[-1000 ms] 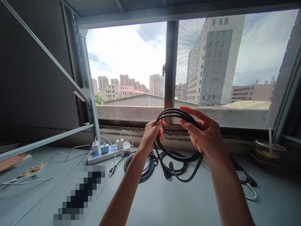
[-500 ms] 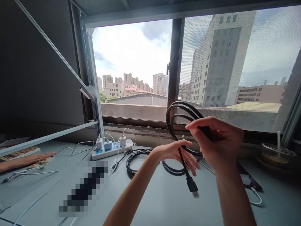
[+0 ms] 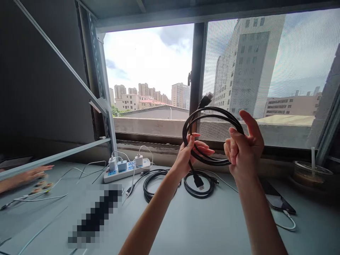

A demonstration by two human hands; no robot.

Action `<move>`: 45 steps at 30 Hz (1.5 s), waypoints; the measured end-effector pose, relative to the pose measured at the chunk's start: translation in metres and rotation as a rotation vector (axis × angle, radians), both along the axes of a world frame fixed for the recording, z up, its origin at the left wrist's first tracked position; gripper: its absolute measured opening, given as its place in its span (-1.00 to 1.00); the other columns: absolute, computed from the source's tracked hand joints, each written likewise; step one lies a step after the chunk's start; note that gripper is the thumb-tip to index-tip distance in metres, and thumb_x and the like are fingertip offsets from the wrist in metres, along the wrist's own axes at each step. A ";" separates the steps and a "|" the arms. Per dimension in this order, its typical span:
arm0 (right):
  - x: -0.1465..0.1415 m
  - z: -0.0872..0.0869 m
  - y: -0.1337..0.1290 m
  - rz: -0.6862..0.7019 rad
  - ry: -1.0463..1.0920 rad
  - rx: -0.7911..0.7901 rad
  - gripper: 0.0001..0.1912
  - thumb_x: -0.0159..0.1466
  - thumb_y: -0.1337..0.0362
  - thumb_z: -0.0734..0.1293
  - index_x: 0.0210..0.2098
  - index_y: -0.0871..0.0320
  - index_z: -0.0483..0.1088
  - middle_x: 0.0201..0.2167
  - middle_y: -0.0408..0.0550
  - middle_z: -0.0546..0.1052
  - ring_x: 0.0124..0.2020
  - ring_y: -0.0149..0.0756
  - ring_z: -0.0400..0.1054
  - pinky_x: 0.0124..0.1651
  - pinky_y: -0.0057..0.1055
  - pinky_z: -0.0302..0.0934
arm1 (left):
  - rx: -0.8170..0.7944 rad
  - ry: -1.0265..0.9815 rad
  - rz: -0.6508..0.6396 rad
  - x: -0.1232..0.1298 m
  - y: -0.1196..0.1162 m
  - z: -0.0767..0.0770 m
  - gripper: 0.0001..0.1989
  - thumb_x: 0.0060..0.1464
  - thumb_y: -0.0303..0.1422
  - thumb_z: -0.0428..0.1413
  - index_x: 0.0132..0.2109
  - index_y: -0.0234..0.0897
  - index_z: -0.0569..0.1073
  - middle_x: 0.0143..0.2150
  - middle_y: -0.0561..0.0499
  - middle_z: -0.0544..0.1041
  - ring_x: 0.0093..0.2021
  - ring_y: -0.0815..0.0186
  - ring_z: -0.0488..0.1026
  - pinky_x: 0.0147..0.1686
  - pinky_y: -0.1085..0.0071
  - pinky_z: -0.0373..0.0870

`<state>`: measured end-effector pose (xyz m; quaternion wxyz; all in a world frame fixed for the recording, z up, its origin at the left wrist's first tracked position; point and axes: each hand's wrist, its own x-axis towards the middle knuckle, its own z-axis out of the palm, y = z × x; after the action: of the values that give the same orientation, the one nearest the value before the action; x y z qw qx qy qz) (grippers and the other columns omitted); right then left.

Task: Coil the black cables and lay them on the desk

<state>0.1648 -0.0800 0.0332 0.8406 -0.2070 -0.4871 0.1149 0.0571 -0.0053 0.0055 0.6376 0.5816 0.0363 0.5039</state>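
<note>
A black cable (image 3: 214,110) is wound into a loose coil and held up in front of the window. My left hand (image 3: 189,150) grips the coil's left side between thumb and fingers, some of the fingers reaching through the loop. On the right side, my right hand (image 3: 245,145) has its thumb and curled fingers closed around the strands, with the index finger raised. One plug (image 3: 205,100) of the cable points up above the coil. The other plug (image 3: 198,181) hangs below my left hand, over a second coiled cable (image 3: 202,194) on the table.
Another black coil (image 3: 146,191) lies left of my left forearm. Behind it stands a white power strip (image 3: 127,173) with several chargers. A phone (image 3: 278,200) and a lidded drink cup (image 3: 312,173) are at the right. A person's hand (image 3: 34,173) is at the far left.
My left hand has moved up and left, from near the hanging plug onto the coil. My right hand has turned, and the second plug now shows at the top. The other person's hand has lifted.
</note>
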 end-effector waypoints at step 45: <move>0.023 -0.016 0.041 -0.673 -0.486 -0.130 -0.75 0.29 0.17 0.24 -0.12 0.10 0.47 -0.25 -0.10 0.57 -0.36 -0.33 0.44 -0.22 -0.40 0.28 | 0.110 0.107 0.380 -0.017 0.000 0.019 -0.54 0.06 0.00 0.12 -0.08 -0.29 0.44 -0.72 0.24 0.13 -0.77 0.56 -0.07 -0.78 0.62 -0.19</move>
<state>0.1875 -0.0390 0.0174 0.6771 -0.4284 -0.5682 -0.1876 0.0404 -0.0053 0.0244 0.4957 0.6241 0.1515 0.5847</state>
